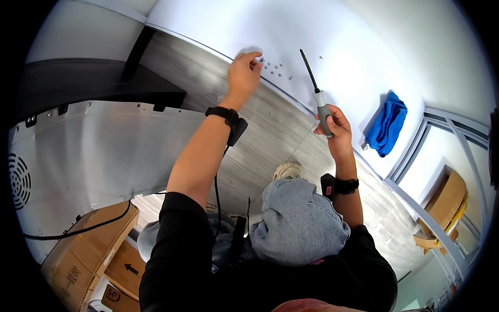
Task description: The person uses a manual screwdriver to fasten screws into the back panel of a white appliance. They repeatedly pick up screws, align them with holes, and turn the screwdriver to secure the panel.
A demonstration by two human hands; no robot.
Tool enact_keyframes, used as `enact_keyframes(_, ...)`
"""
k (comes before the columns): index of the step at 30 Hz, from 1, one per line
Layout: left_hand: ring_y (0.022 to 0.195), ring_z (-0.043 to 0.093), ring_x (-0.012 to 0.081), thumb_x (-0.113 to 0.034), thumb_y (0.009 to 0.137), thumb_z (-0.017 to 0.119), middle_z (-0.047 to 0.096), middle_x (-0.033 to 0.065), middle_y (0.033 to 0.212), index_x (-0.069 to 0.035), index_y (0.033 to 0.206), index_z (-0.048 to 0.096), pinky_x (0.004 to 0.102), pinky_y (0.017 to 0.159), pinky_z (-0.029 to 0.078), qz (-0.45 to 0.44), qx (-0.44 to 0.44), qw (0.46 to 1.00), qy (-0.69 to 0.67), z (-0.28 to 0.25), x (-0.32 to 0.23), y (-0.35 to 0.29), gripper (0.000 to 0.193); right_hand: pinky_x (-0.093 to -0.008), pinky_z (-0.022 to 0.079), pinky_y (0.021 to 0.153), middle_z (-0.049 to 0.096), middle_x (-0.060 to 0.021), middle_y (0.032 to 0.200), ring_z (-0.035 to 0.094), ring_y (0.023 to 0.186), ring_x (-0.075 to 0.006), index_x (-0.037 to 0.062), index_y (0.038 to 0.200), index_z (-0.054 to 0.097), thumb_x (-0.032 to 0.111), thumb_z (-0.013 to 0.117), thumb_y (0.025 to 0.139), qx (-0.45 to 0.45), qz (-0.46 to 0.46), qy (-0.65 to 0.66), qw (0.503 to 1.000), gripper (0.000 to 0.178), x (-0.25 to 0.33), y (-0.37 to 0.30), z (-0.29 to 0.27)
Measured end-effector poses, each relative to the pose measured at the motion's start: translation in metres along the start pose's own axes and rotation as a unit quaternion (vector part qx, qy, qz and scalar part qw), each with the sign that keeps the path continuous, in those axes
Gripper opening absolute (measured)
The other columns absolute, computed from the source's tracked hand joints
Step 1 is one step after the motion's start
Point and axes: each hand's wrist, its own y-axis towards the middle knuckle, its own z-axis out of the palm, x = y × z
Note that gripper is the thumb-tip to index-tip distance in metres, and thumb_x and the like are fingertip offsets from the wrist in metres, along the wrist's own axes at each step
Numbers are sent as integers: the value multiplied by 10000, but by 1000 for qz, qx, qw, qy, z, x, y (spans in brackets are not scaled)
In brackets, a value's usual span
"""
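Right of centre, our right hand [335,126] grips a grey-handled screwdriver [318,98]; upper centre, our left hand [244,74] curls beside small screws [272,73], its hold impossible to tell.

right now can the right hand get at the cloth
Probably yes: nothing shows between the right hand and the blue cloth on the white table, though that hand is holding a screwdriver.

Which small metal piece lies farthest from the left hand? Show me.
The lone piece right of the screwdriver's shaft; the other pieces lie left of it, nearer the left hand.
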Motion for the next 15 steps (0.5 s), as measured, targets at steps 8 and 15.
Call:
enact_keyframes(8, 651, 581, 168, -42, 772, 681, 598, 33, 788, -133, 945, 711, 290, 599, 481, 17, 31, 998, 55, 3, 3, 10, 197, -305, 493, 690, 606, -98, 941, 552, 681, -132, 10, 1198, 515, 179, 503, 930, -2, 8, -4, 1000, 317, -3, 6, 0)
enact_keyframes(15, 644, 586, 160, -58, 775, 683, 593, 28, 778, -131, 919, 712, 289, 587, 478, 30, 26, 998, 52, 5, 5, 10, 165, -308, 487, 689, 600, -99, 943, 546, 674, -131, 8, 1199, 512, 185, 504, 929, 3, 17, -1, 1000, 322, -9, 11, 1)
